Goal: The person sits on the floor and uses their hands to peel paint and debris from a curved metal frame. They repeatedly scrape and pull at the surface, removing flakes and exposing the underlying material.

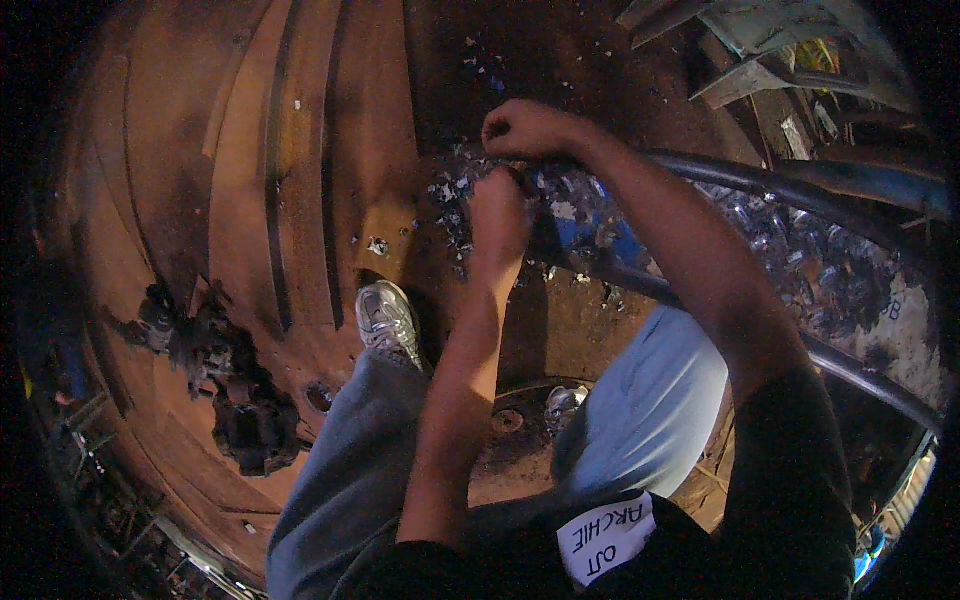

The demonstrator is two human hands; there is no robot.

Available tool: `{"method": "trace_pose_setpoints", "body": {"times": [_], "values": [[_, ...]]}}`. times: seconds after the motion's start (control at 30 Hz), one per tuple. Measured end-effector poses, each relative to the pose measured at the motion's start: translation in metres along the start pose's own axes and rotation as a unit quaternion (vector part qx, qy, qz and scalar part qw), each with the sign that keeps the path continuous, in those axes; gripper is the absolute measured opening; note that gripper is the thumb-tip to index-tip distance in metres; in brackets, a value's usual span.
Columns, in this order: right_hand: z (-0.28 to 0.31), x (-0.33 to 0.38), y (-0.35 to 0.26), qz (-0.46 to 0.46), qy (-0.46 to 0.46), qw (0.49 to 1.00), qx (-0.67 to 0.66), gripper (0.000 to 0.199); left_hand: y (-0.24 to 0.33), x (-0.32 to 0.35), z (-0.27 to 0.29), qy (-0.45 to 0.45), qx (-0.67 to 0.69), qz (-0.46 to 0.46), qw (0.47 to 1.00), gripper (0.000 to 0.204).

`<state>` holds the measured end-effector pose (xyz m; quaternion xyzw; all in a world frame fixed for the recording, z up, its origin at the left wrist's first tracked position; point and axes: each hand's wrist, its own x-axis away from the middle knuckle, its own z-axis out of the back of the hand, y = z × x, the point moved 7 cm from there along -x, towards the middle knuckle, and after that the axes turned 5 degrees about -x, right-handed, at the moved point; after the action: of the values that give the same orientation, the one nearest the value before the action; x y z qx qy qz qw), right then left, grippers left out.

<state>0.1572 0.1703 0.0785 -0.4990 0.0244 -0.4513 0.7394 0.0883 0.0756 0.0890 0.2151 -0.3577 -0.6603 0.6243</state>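
Observation:
My left hand [498, 208] is closed in a fist, low over a heap of small silvery scrap pieces [455, 195]. Just beyond it and a little to the right, my right hand [530, 130] is bent at the wrist with its fingers curled in. Whatever either hand holds is hidden by the fingers and the shade. Beside both hands begins a long tray-like bed between two dark tubes [720, 175], strewn with shiny scrap bits [810, 250] and showing a blue patch [590, 232].
Rusty metal plates with raised ribs [300, 170] cover the left side. A blackened machine part [245, 420] lies at the lower left. Bent sheet metal [770, 75] juts in at the upper right. My shoe [388, 322] rests on the rusty surface near the scrap.

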Motion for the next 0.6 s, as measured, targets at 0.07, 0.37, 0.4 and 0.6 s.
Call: {"method": "trace_pose_setpoints", "body": {"times": [0.07, 0.37, 0.4, 0.6], "values": [[0.001, 0.001, -0.001, 0.0, -0.001, 1.0, -0.002, 0.027, 0.003, 0.001, 0.003, 0.056, 0.023, 0.006, 0.998, 0.016], [0.001, -0.002, 0.0, -0.001, 0.003, 1.0, 0.023, 0.028, 0.009, 0.008, 0.018, 0.055, 0.035, 0.019, 0.998, 0.016], [0.001, -0.002, -0.001, 0.005, 0.002, 1.0, 0.006, 0.027, 0.01, 0.006, 0.019, 0.046, 0.021, 0.018, 0.999, 0.015], [-0.002, -0.002, 0.001, -0.003, -0.016, 1.0, -0.001, 0.027, 0.019, -0.003, 0.019, 0.009, -0.099, -0.084, 0.992, 0.02]]}}
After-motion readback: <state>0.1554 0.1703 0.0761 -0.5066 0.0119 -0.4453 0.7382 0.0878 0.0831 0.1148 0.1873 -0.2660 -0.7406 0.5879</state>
